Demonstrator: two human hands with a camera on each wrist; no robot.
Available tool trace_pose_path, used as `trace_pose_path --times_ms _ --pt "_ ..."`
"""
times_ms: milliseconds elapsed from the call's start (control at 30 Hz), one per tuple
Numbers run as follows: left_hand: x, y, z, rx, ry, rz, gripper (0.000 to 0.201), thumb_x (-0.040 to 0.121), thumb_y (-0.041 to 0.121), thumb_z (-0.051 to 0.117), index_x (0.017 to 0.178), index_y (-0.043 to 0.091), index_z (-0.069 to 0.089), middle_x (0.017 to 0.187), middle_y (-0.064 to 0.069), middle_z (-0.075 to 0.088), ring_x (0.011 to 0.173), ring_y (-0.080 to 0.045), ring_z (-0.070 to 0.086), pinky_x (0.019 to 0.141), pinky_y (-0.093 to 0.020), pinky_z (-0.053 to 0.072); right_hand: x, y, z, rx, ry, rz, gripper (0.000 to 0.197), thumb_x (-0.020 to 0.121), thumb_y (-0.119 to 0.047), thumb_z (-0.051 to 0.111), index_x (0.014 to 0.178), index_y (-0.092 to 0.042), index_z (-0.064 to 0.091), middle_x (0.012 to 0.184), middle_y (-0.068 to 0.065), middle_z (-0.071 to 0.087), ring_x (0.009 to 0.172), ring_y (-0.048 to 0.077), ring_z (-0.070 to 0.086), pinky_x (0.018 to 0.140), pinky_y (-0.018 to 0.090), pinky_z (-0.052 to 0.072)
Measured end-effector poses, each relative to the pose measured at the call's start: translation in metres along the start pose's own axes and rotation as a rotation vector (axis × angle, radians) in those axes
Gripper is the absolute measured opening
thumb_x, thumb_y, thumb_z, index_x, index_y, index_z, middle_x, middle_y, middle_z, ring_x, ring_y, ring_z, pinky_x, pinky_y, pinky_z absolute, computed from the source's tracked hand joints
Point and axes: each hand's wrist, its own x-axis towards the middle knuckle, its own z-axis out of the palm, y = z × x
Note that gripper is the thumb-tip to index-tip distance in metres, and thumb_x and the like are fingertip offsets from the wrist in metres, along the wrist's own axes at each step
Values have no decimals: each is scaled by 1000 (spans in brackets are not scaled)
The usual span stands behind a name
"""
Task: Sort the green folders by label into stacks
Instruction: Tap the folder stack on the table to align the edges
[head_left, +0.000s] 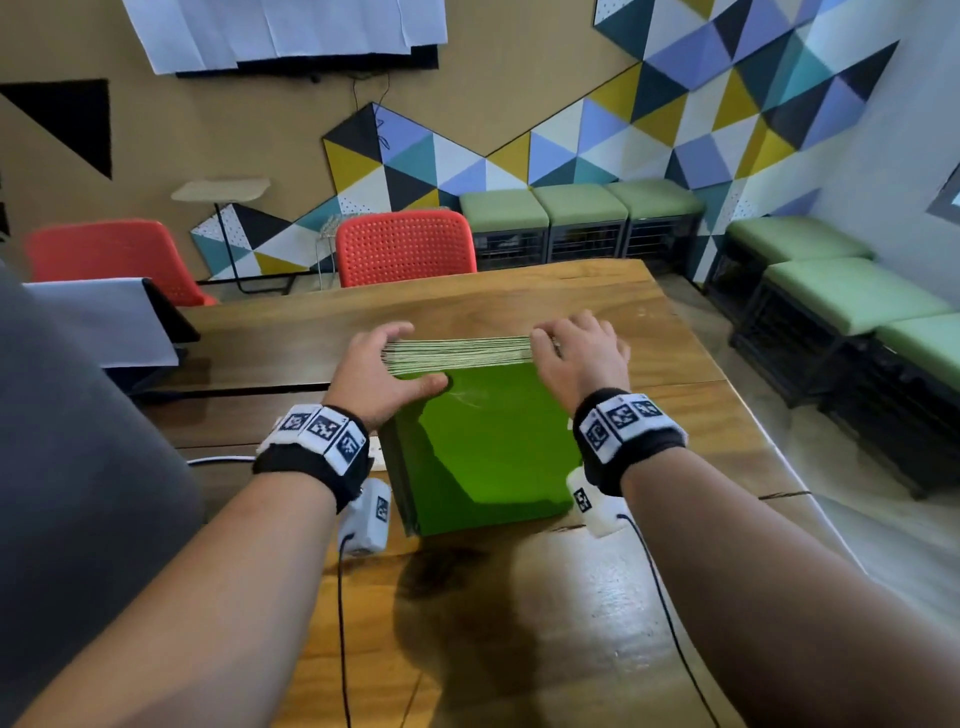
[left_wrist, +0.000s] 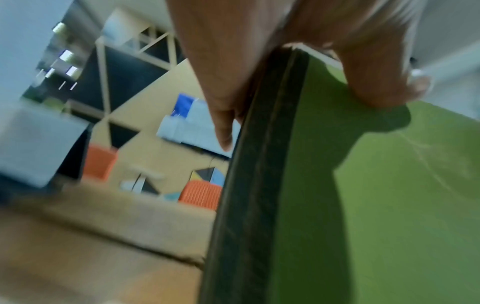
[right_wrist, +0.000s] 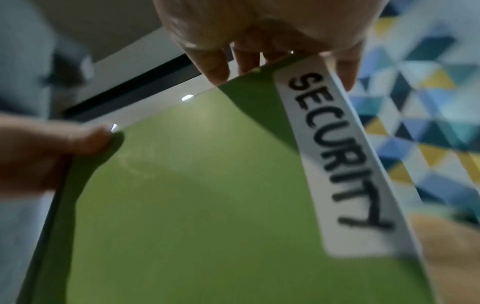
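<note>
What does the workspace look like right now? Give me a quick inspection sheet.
Surface: wooden table, planks with seams.
Job's things: one bundle of green folders stood on edge, tilted; front label reads SECURITY. No sorted stacks seen.
Clutter: paper-covered dark item at the table's left.
Hands: left hand and right hand grip the bundle's top edge.
Cables: black cable and another run from the wrist cameras.
Surroundings: orange chairs, green stools, patterned wall.
</note>
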Motion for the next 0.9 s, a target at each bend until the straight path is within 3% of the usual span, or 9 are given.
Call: trace_pose_path --times_ms 67,133,200,267,333,467,633,800,900 --pt "8 7 -6 313 -95 -6 92 54 71 75 131 27 51 133 -1 48 121 -19 49 106 -40 38 1 -10 10 -238 -27 -106 51 96 -49 18 106 -26 63 108 -5 58 111 20 51 116 58 11" --pt "11 14 -3 675 -132 45 97 49 88 58 127 31 51 131 3 53 122 -21 49 107 -53 35 -4 -23 20 -290 -12 -173 53 97 -47 12 100 -24 60 104 -6 59 109 20 53 116 60 6" --pt "10 24 8 862 -144 149 84 57 85 56 122 34 50 128 9 56 124 -20 50 109 -60 22 -10 -37 32 -301 3 -225 48 98 -44 13 94 -23 56 99 -4 59 106 21 54 116 57 10" --pt "11 31 16 889 -128 226 67 63 76 60 113 33 51 121 9 60 115 -20 55 107 -55 27 -12 -48 40 -315 25 -269 45 99 -42 16 90 -22 55 95 -3 58 101 23 54 113 52 21" --pt "12 29 15 875 -93 270 55 65 73 61 101 32 51 109 9 63 102 -21 59 93 -43 39 -12 -48 43 -313 45 -304 43 99 -42 17 88 -22 53 91 -3 56 95 24 52 105 47 30" --pt "16 17 14 853 -40 363 52 65 81 55 90 35 48 93 14 59 88 -16 57 75 -34 37 -4 -23 38 -379 46 -484 33 99 -43 24 97 -24 51 92 -4 54 88 23 52 91 40 37" --pt "21 7 9 729 -61 375 56 64 81 56 97 36 56 92 16 59 86 -13 54 76 -35 46 2 1 33 -416 95 -520 25 97 -42 32 104 -26 50 96 -5 57 90 22 53 93 37 32" --pt "11 -2 7 397 8 306 49 57 67 76 86 29 63 81 15 55 82 -13 52 65 -28 41 3 18 28 -365 183 -511 23 95 -36 40 105 -26 58 94 -6 61 89 21 57 93 33 27" --pt "3 -16 8 35 112 124 50 53 52 86 92 32 63 94 14 61 92 -9 57 80 -29 49 4 25 30 -241 270 -489 24 92 -37 48 102 -23 64 94 -4 62 88 22 57 93 35 32"
